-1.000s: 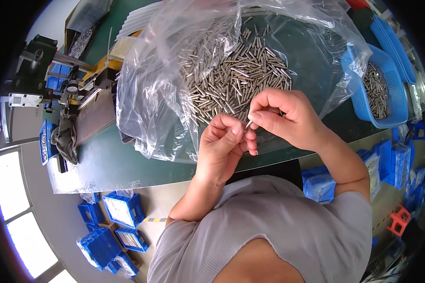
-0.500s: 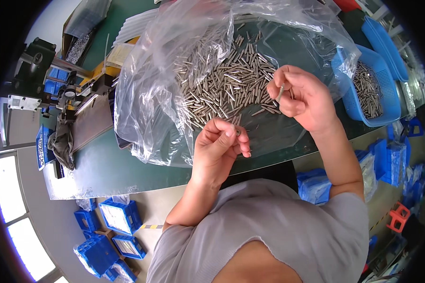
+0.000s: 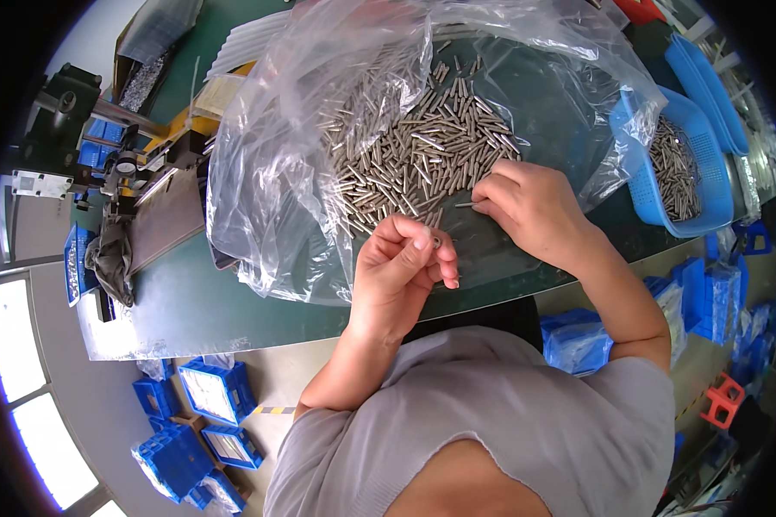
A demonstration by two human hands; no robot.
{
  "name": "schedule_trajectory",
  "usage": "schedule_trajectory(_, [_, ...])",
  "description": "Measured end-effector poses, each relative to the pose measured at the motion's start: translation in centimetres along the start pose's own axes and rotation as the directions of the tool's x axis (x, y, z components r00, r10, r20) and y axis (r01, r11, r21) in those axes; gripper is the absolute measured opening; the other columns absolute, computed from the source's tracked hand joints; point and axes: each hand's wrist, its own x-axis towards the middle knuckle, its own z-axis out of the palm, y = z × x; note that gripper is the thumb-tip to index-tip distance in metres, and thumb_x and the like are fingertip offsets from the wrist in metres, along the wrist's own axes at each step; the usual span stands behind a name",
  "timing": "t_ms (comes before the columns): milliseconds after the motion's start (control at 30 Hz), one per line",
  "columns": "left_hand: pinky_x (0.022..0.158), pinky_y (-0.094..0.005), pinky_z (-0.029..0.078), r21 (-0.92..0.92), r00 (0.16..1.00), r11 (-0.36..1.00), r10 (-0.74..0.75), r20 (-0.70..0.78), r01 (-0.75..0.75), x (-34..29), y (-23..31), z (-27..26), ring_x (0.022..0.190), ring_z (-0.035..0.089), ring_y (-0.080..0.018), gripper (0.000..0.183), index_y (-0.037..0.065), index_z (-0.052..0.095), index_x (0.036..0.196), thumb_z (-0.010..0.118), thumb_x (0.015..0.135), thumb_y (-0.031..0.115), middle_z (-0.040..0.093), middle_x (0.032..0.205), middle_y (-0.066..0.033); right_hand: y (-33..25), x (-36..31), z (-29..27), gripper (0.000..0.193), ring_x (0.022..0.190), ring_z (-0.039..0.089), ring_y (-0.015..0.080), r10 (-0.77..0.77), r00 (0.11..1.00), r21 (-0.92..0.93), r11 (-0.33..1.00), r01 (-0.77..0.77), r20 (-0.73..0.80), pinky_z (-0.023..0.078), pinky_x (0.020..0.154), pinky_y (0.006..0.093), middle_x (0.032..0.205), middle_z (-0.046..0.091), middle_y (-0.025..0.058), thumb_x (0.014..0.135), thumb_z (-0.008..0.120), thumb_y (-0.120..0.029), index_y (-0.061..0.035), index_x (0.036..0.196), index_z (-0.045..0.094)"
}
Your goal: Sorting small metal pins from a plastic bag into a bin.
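A large heap of small metal pins point(image 3: 444, 142) lies on a clear plastic bag point(image 3: 276, 207) spread over the green table. My left hand point(image 3: 401, 263) is closed at the heap's near edge. Between its thumb and fingers it pinches a small metal ring point(image 3: 437, 242), whose round end with a hole shows. At the near right edge of the heap, my right hand point(image 3: 530, 211) is closed, fingertips down. A single metal pin point(image 3: 464, 205) sticks out leftward from those fingertips, close to the bag's surface. The undersides of the right fingers are hidden.
A blue plastic basket point(image 3: 720, 194) holding more metal pins stands right of the bag, with another blue basket point(image 3: 707, 90) behind it. To the left is a bench fixture with a dial gauge point(image 3: 127, 164). The table's front edge point(image 3: 310, 332) runs close to my body.
My right hand has come down and left from its raised position, turning its fingers downward to the bag beside the heap. The left hand stays in place with the ring.
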Motion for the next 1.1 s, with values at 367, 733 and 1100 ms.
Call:
schedule_trajectory(367, [0.06,-0.0306,0.051,0.054,0.999,0.998,-0.029,-0.031,0.031,-0.2,-0.1,0.2,0.069,0.06,-0.0178,0.008,0.003,0.05,0.09,0.053,0.091,0.011,0.061,0.082,-0.0126,-2.4,0.5,-0.9,0.007,0.057,0.051,0.0164,0.062,0.996,0.547,0.837,-0.017,-0.064,0.039,0.052,0.0274,0.067,0.052,0.0059,0.079,0.063,-0.004,-0.0012,0.079,0.057])
schedule_trajectory(733, [0.061,-0.0333,0.052,0.031,1.0,1.0,0.004,0.008,-0.005,0.6,-0.6,0.4,0.07,0.061,-0.0211,0.005,0.001,0.051,0.091,0.052,0.091,0.006,0.061,0.083,-0.0133,-3.2,0.2,0.1,0.008,0.054,0.055,0.0216,0.032,0.991,0.494,0.869,0.035,-0.128,0.042,0.047,0.0308,0.067,0.054,0.0069,0.077,0.065,-0.007,-0.0038,0.078,0.058])
schedule_trajectory(1100, [0.06,-0.0326,0.051,0.076,0.999,0.997,0.033,-0.016,-0.031,-0.8,-0.3,0.1,0.065,0.059,-0.0222,0.007,0.003,0.052,0.089,0.054,0.09,0.009,0.06,0.081,-0.0163,-2.5,-3.0,-9.2,0.009,0.05,0.05,0.0181,0.115,0.775,0.016,0.991,-0.135,-0.622,0.038,0.044,0.0274,0.067,0.054,0.007,0.075,0.066,-0.001,-0.0039,0.079,0.058])
